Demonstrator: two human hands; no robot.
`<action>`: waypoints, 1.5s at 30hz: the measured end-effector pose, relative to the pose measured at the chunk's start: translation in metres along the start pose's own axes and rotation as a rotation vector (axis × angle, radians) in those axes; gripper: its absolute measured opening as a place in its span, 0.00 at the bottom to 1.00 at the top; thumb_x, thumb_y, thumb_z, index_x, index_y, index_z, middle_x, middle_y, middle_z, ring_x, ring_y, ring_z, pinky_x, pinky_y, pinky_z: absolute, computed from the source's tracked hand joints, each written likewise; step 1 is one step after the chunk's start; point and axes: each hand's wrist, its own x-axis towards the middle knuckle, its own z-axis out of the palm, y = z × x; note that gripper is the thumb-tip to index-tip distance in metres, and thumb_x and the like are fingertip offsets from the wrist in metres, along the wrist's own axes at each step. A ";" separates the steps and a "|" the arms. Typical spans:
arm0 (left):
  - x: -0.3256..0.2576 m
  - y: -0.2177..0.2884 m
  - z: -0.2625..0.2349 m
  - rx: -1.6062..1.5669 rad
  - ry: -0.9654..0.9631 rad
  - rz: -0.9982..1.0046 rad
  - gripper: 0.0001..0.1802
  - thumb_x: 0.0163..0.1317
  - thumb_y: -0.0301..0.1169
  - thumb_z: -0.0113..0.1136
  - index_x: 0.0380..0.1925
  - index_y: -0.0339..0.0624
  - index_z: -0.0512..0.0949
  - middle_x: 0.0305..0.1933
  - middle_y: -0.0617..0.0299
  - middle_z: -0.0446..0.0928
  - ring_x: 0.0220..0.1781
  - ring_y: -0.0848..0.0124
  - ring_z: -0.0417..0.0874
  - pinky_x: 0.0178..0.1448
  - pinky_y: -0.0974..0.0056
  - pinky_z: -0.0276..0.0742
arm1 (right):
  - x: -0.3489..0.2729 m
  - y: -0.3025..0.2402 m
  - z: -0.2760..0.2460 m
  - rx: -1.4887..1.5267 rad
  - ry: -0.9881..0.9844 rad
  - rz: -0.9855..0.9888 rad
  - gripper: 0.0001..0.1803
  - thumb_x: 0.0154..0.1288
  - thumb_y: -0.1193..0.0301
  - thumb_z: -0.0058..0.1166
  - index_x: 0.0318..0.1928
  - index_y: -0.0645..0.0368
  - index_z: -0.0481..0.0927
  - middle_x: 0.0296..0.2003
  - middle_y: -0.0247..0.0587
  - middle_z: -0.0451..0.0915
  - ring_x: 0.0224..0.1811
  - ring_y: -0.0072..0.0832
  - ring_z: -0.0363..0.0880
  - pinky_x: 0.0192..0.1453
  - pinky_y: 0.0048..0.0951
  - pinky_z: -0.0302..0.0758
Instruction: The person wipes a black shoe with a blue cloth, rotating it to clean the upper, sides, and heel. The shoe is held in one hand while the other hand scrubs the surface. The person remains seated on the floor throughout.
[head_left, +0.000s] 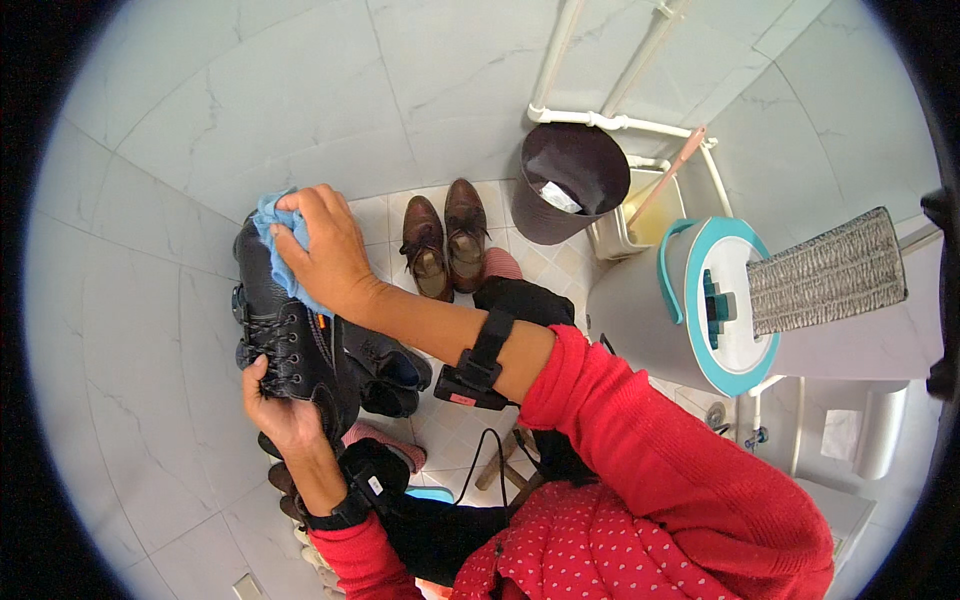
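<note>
A black lace-up shoe (318, 350) is held up at the left, its toe pointing away from me. My left hand (285, 412) grips it near the heel, thumb over the side by the laces. A crumpled blue cloth (268, 218) is pinched in my right hand (335, 255) and pressed against the shoe's toe. Beneath and to the right of the held shoe, dark footwear (385, 362) sits on the floor, partly covered by it. The sole of the held shoe is hidden.
A pair of brown leather shoes (425, 245) stands by the far wall. Right of them are a dark bin (545, 215), a pale container (668, 222) and a grey-and-teal mop bucket (635, 300) beneath a grey mop pad (830, 272). More shoes (283, 480) line the left wall.
</note>
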 end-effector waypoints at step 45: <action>0.032 0.014 -0.045 0.075 0.072 0.055 0.17 0.57 0.27 0.58 0.46 0.29 0.74 0.47 0.50 0.80 0.50 0.59 0.81 0.57 0.55 0.78 | -0.042 0.003 0.020 0.111 -0.109 0.078 0.15 0.57 0.75 0.57 0.43 0.61 0.69 0.41 0.52 0.69 0.47 0.50 0.68 0.51 0.46 0.68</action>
